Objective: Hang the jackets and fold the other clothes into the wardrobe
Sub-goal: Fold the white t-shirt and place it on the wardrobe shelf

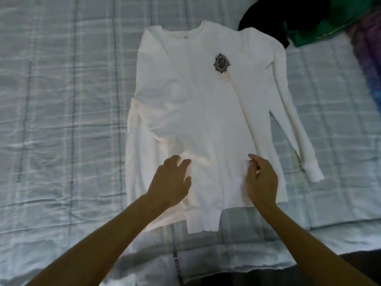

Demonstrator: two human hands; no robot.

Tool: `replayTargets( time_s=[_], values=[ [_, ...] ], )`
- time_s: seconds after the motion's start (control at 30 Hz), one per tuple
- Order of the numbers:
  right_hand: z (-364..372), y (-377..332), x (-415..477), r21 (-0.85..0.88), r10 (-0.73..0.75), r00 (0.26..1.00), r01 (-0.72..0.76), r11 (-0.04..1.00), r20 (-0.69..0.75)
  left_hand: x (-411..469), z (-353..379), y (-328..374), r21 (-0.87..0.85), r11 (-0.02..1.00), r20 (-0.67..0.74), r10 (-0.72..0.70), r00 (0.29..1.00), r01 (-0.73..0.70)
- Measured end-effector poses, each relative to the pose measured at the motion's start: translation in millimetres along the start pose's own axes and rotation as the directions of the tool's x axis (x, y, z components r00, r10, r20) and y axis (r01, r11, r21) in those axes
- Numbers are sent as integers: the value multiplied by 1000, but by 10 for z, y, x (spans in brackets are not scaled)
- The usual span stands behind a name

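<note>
Left hand (172, 178) flat and open on white shirt (206, 112), right hand (260, 178) pinching its cloth; could bunch up crooked if tugged too hard on bumpy blanket (61, 100)

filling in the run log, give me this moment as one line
stage: folding | item: white long-sleeve top flat on bed | left hand open on hem | right hand pinching fabric

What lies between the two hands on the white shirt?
In the head view, only smooth fabric of the white long-sleeved shirt lies between the left hand and right hand.
</note>
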State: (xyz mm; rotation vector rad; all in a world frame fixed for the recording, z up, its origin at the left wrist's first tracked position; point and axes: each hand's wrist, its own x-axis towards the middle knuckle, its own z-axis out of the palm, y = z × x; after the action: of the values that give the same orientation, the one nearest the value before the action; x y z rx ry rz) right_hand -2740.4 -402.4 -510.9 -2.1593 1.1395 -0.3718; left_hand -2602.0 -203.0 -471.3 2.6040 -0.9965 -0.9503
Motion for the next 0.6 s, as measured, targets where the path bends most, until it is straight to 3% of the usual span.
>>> replayTargets(
  time_s=[0.1, 0.23, 0.33, 0.4, 0.47, 0.53, 0.6],
  values=[
    [-89, 76, 279, -49, -25, 991, 19, 999, -132, 68, 228, -10, 79, 987, -146, 148, 978, -138],
    [-442, 420, 820, -180, 175, 937, -236, 955, -301, 403, 300, 240, 148, 974, -220, 199, 955, -169],
    [-669, 705, 1148, -403, 261, 933, -345, 848, -250, 666, 329, 348, 215, 970, -230, 160, 960, -111],
    [-762, 880, 1303, -440, 342, 930, -365, 821, -134, 799, 333, 385, 236, 967, -173, 135, 976, -92],
    [-842, 922, 1343, -359, 294, 951, -309, 881, -98, 885, 370, 407, 250, 964, -143, 129, 981, -90],
    [-886, 781, 1321, -173, 246, 933, -296, 939, -262, 910, 384, 437, 226, 972, -112, 98, 989, -71],
    [-859, 430, 1230, -16, 104, 910, -120, 993, -401, 915, 367, 442, 195, 977, -127, 106, 986, -80]
  ],
)
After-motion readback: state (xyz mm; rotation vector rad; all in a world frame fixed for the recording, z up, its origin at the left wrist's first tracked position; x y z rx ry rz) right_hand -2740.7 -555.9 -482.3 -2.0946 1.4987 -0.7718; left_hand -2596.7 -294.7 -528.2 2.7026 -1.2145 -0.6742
